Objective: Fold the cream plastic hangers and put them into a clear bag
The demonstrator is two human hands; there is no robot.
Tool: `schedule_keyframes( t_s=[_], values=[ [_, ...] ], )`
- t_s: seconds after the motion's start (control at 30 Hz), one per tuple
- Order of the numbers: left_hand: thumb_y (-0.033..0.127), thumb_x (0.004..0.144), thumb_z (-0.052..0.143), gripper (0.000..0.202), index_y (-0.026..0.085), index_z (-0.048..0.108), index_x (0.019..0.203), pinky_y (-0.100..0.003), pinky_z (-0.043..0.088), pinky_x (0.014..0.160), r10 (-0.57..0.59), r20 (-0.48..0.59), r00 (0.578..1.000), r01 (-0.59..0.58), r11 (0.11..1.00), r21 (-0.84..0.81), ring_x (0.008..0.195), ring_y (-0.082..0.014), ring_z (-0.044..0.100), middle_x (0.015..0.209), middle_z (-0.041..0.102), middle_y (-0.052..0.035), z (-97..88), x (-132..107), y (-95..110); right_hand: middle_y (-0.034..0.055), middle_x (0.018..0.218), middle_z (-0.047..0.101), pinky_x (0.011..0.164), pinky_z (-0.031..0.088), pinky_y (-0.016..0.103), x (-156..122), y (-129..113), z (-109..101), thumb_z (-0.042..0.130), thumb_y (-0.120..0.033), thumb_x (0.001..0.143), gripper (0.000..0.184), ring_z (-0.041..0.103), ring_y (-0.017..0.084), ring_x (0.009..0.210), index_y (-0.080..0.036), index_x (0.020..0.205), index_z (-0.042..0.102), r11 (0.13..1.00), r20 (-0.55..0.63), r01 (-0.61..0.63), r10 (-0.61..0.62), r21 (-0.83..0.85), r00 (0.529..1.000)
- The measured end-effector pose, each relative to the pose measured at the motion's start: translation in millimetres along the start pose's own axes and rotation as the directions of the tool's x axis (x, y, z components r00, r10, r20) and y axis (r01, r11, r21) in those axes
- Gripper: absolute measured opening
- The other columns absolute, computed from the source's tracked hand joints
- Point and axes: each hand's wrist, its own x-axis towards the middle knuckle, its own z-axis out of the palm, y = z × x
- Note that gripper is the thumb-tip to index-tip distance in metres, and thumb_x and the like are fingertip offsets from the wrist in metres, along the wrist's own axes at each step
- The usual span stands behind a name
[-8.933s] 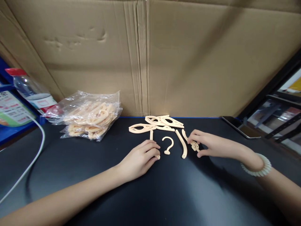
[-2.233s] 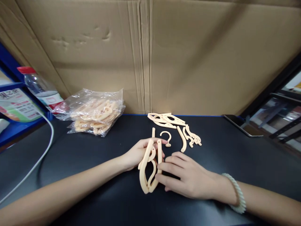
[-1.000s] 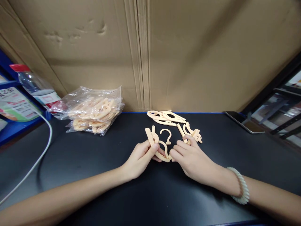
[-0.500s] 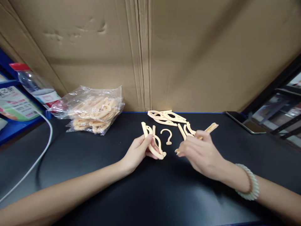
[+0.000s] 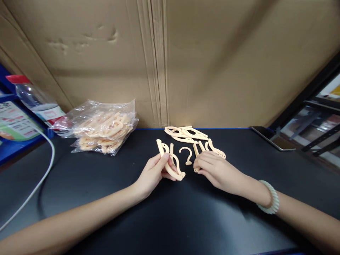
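Observation:
My left hand (image 5: 151,173) is closed around a beige hanger arm piece (image 5: 174,173), its curved parts standing up past my thumb. To its right a loose beige hanger hook (image 5: 189,156) lies on the black table. My right hand (image 5: 219,170) is bent down over the table, fingers closed on a straight hanger arm (image 5: 196,150) whose top end shows above them; the rest is hidden by the hand. More loose hanger pieces (image 5: 217,151) lie just behind my right hand. Folded beige hangers (image 5: 186,133) rest at the back of the table.
A clear plastic bag (image 5: 106,129) of beige hanger parts lies at the back left. Beside it leans a red-capped bottle (image 5: 37,99), with a white cable (image 5: 49,168) running forward. A phone or tablet (image 5: 273,139) lies back right. A cardboard wall (image 5: 212,71) closes the rear.
My right hand has swung left and down with the hanger arm, which was slanting up to the right and now stands near the hook. My left hand keeps its piece. The view has shifted slightly.

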Motion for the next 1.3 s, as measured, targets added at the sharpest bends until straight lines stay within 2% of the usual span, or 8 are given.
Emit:
schedule_keyframes(
  t_s=[0.37,0.47,0.53,0.63,0.77,0.93,1.1,1.3],
  values=[
    [0.053,0.085,0.062,0.04,0.014,0.054,0.086,-0.019,0.053,0.049,0.031,-0.013,0.999,-0.03,0.998,0.046,0.053,-0.0134,0.068,0.061,0.071,-0.0031,0.7,-1.0,-1.1,0.0081,0.087,0.062,0.081,0.043,0.038,-1.3,6.1,-0.2,0.045,-0.013,0.09,0.016,0.055,0.022,0.088,-0.015,0.089,0.061,0.985,0.042,-0.072,0.079,-0.158,0.996],
    [0.05,0.089,0.057,0.036,0.015,0.052,0.093,-0.018,0.051,0.048,0.054,-0.017,0.998,-0.052,0.993,0.104,0.051,-0.0128,0.067,0.062,0.07,-0.002,0.5,-1.2,-2.1,0.0087,0.093,0.064,0.085,0.045,0.04,-1.5,2.2,-2.3,0.048,-0.017,0.09,0.017,0.057,0.023,0.093,-0.015,0.099,0.062,0.991,-0.001,-0.059,0.059,-0.121,0.998],
    [0.05,0.09,0.055,0.035,0.016,0.051,0.095,-0.017,0.05,0.046,0.058,0.002,0.998,-0.058,0.987,0.15,0.051,-0.0131,0.067,0.062,0.07,-0.002,0.7,-1.5,-2.7,0.0111,0.108,0.064,0.09,0.045,0.04,-1.5,-3.9,-2.6,0.048,-0.017,0.091,0.026,0.056,0.023,0.104,-0.015,0.114,0.059,0.996,-0.069,-0.005,-0.002,-0.092,0.998],
    [0.048,0.09,0.056,0.033,0.016,0.05,0.096,-0.018,0.05,0.045,0.059,0.056,0.997,-0.07,0.972,0.225,0.052,-0.0133,0.067,0.064,0.069,-0.0011,1.3,-2.1,-3.0,0.0132,0.13,0.056,0.098,0.042,0.041,-1.5,-15.8,1.1,0.047,-0.016,0.093,0.036,0.049,0.025,0.119,-0.013,0.129,0.051,0.971,-0.11,0.187,-0.205,-0.151,0.973],
    [0.047,0.09,0.055,0.032,0.016,0.053,0.096,-0.018,0.051,0.045,0.074,0.109,0.991,-0.104,0.948,0.302,0.049,-0.0116,0.064,0.063,0.066,0.0016,1.8,-4.4,-3.2,0.0107,0.129,0.059,0.096,0.041,0.042,-1.2,-26.7,10.6,0.047,-0.015,0.095,0.032,0.049,0.026,0.117,-0.011,0.126,0.054,0.903,-0.077,0.338,-0.369,-0.264,0.926],
    [0.046,0.093,0.051,0.03,0.017,0.053,0.098,-0.019,0.049,0.045,0.092,0.122,0.988,-0.132,0.915,0.382,0.05,-0.0127,0.064,0.061,0.065,0.0013,2.1,-7.9,-3.2,0.0096,0.113,0.066,0.088,0.043,0.038,0.4,-27.3,15.2,0.045,-0.011,0.094,0.024,0.055,0.022,0.1,-0.013,0.113,0.06,0.911,-0.06,0.319,-0.345,-0.261,0.937],
    [0.042,0.093,0.053,0.027,0.016,0.054,0.098,-0.019,0.048,0.044,0.128,0.027,0.991,-0.128,0.906,0.403,0.047,-0.0121,0.061,0.057,0.062,0.0029,3.0,-8.0,-2.1,0.0103,0.103,0.065,0.079,0.045,0.036,-0.1,-28.1,12.8,0.04,-0.011,0.095,0.028,0.056,0.021,0.091,-0.014,0.115,0.059,0.957,0.022,0.253,-0.252,-0.145,0.967],
    [0.044,0.092,0.053,0.029,0.016,0.057,0.098,-0.02,0.049,0.044,0.143,0.035,0.989,-0.141,0.851,0.506,0.048,-0.0136,0.063,0.06,0.063,0.0014,2.9,-10.6,-2.0,0.0136,0.131,0.049,0.1,0.043,0.041,-2.9,-31.6,9.4,0.05,-0.018,0.092,0.031,0.047,0.023,0.121,-0.02,0.122,0.057,0.958,-0.121,0.038,-0.003,0.285,0.993]
  ],
)
